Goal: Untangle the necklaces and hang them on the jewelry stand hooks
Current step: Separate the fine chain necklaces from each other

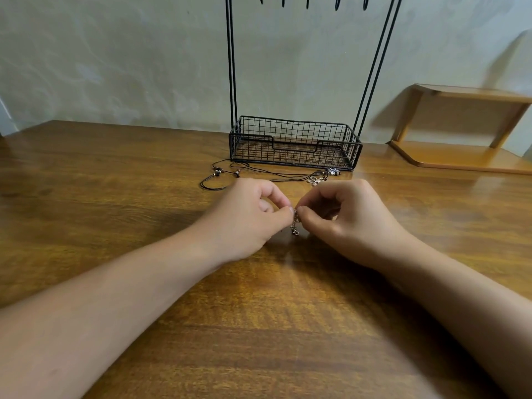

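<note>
Necklaces: one thin metal chain (294,223) is pinched between my two hands near the desk's middle, its clasp end dangling just above the wood. My left hand (247,217) pinches it thumb to forefinger; my right hand (345,220) does the same from the other side, fingertips almost touching. Chain is light, limp and slippery, with fine links that would kink or snap if yanked, so I grip close to the clasp and tease gently. Black cord necklaces (259,172) with beads lie loose on the desk (115,197) just in front of the jewelry stand (293,145) at the back edge. Cords are soft, grippier, best lifted by the cord and not the beads. Hooks (308,1) up top look bare, though mostly cropped off.
</note>
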